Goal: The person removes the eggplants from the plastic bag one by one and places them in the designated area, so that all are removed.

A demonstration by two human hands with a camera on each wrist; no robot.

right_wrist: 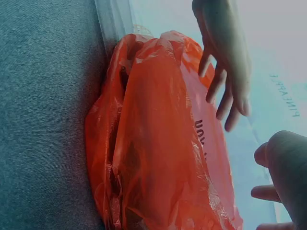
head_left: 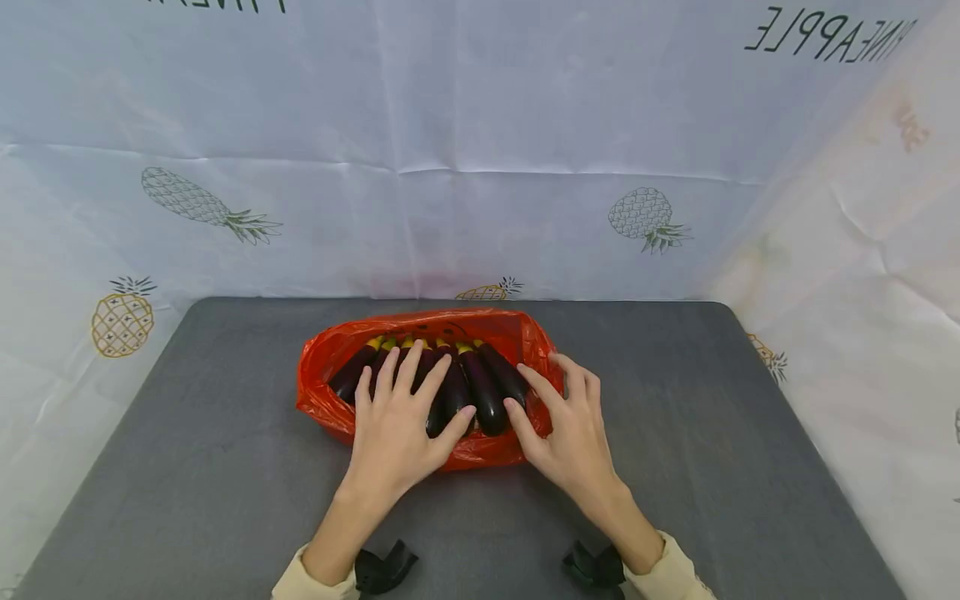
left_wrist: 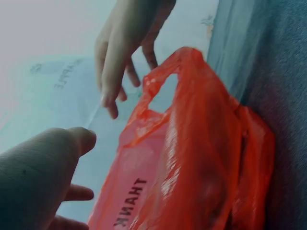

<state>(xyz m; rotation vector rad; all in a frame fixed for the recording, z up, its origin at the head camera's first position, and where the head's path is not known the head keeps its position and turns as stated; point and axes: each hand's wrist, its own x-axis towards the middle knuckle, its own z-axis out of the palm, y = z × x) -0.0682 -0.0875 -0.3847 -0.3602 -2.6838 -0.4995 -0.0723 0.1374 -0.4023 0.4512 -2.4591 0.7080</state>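
An open red plastic bag (head_left: 480, 456) lies on the table with several dark purple eggplants (head_left: 483, 396) side by side in it, their yellow-green stem ends toward the back. My left hand (head_left: 393, 433) is spread over the left and middle eggplants, hiding parts of them. Over the bag's right rim hovers my right hand (head_left: 573, 442), fingers apart and slightly bent, holding nothing. From the left wrist view, the right hand (left_wrist: 127, 43) hangs above a handle loop of the bag (left_wrist: 201, 134). In the right wrist view the left hand (right_wrist: 228, 52) points down above the bag, gripping nothing.
The bag sits toward the back of a dark grey table (head_left: 202, 467) with rounded far corners. Behind and beside the table hangs a white sheet (head_left: 450, 108) printed with pineapples. Black bands (head_left: 382, 571) are worn at both wrists, by the cream sleeves (head_left: 318, 575).
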